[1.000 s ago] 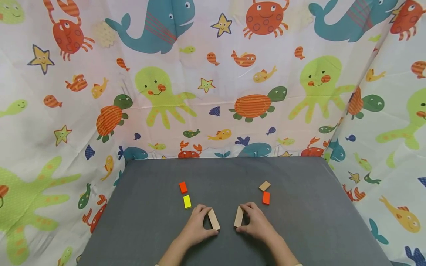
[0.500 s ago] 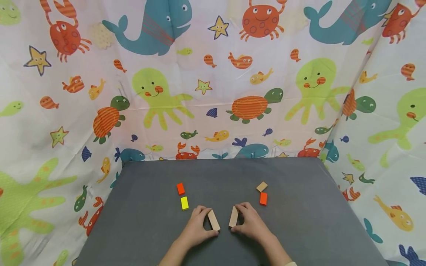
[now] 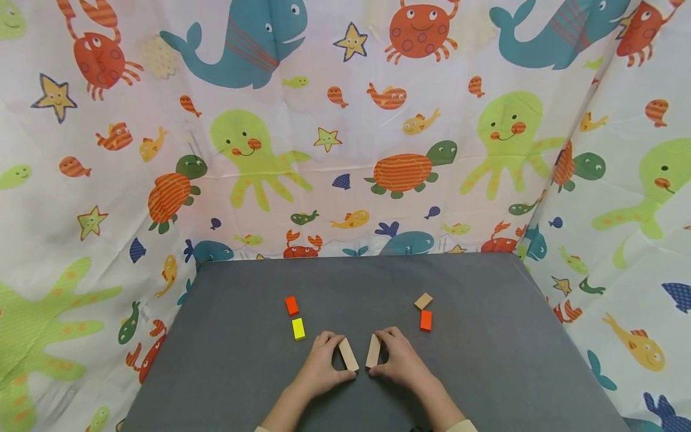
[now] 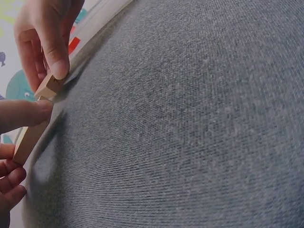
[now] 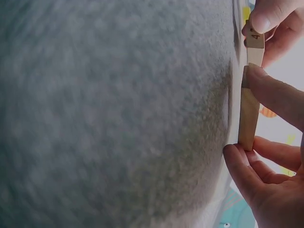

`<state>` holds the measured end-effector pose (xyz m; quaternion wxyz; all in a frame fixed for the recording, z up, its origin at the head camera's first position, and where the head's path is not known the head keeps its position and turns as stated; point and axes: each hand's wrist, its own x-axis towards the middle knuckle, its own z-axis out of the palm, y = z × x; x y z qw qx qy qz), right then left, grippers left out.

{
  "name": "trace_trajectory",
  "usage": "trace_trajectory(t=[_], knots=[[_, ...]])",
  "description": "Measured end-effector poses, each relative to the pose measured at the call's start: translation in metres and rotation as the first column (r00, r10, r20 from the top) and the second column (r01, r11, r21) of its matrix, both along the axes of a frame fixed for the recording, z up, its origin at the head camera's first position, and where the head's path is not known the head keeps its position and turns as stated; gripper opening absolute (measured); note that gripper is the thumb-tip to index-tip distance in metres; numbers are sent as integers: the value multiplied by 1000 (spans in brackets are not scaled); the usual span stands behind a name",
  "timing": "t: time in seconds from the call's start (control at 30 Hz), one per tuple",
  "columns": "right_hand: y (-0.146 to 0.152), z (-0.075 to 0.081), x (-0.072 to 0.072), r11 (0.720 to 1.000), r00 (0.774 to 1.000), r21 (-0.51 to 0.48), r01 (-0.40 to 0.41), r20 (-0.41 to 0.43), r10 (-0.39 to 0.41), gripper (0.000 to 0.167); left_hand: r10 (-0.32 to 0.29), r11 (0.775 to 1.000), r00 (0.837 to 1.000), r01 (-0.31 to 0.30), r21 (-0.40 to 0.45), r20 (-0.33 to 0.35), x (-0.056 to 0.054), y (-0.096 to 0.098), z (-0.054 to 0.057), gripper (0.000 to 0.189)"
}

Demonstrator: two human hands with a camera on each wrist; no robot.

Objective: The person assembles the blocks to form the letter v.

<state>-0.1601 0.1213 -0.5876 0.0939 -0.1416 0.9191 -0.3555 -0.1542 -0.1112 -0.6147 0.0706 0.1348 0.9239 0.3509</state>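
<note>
Near the front middle of the table, my left hand [image 3: 322, 367] pinches a plain wooden block [image 3: 348, 354] between thumb and fingers at its two ends. Just right of it, my right hand [image 3: 403, 361] grips a second wooden block [image 3: 373, 351] the same way. The two blocks stand apart by a narrow gap, their far ends leaning outward toward the left and slightly right. In the right wrist view, a dark printed mark shows on the end of the left hand's block [image 5: 255, 42]. The left wrist view shows both blocks low over the cloth, the right hand's block [image 4: 49, 87] beyond.
A red block [image 3: 292, 305] and a yellow block [image 3: 299, 329] lie beyond my left hand. Beyond my right hand lie a small wooden block [image 3: 423, 301] and an orange-red block [image 3: 426, 320]. A sea-animal curtain [image 3: 345, 198] surrounds the grey table [image 3: 486, 384].
My right hand has moved left with its wooden block, and my left hand has shifted slightly right. The gap between the two held blocks has narrowed. The head view has shifted a little.
</note>
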Motion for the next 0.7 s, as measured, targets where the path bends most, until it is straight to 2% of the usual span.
trace_trajectory(t=[0.17,0.4,0.7], knots=[[-1,-3,1,1000,1000,-4,-3,1,3,83,-2,1000,1000,2,-7,-1,-1,3,-2,82],[-1,-6,1,1000,1000,3,-13,12,13,82,-12,1000,1000,12,-8,12,-1,6,2,81],[-2,-7,1,1000,1000,22,-18,-1,18,82,-23,999,1000,22,-30,-22,0,9,0,80]])
